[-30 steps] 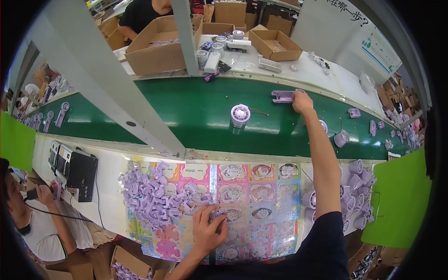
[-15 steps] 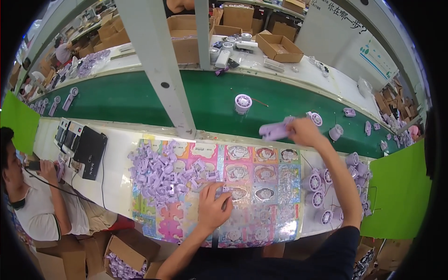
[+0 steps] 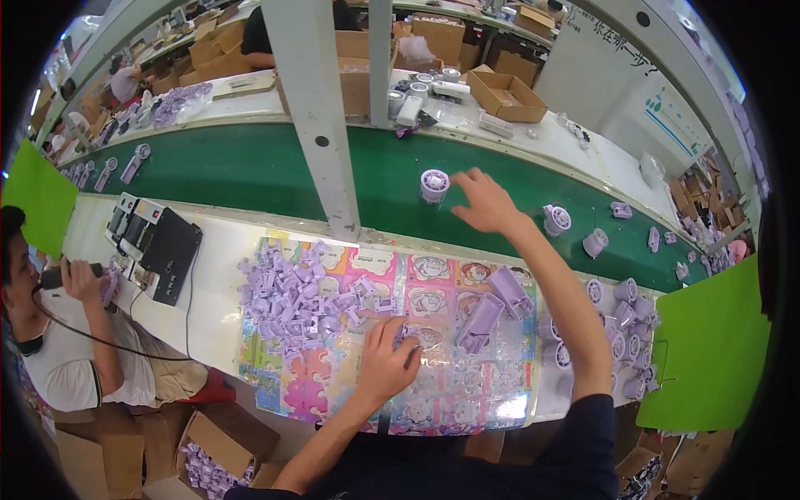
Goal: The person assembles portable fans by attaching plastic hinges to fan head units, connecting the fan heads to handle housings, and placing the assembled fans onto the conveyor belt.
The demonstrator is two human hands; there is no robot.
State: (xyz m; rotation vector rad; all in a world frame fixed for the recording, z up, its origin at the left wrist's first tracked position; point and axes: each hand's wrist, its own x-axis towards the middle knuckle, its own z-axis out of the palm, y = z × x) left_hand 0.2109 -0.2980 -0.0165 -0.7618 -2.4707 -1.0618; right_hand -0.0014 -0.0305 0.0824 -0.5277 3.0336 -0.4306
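Note:
My right hand [image 3: 487, 202] is stretched over the green conveyor belt, fingers apart and holding nothing. Just left of its fingertips stands a round purple fan head [image 3: 434, 185]. My left hand [image 3: 389, 360] rests over the picture-printed mat, its fingers closed around a small purple plastic part [image 3: 407, 332], mostly hidden. Right of that hand, two long purple housing shells lie on the mat: one shell [image 3: 480, 323] nearer, another shell [image 3: 510, 292] behind it. A heap of small purple plastic parts [image 3: 296, 300] covers the mat's left side.
Several purple fan heads [image 3: 617, 344] with wires cluster at the table's right end. More parts sit along the green belt [image 3: 383, 179]. A grey upright post [image 3: 312, 125] stands at the table's far edge. Left are a black machine [image 3: 171, 254] and a seated co-worker [image 3: 100, 333].
The purple housing shell that my right hand carried is let go, and two shells now lie on the mat. My right hand has moved left and away, toward the fan head on the belt.

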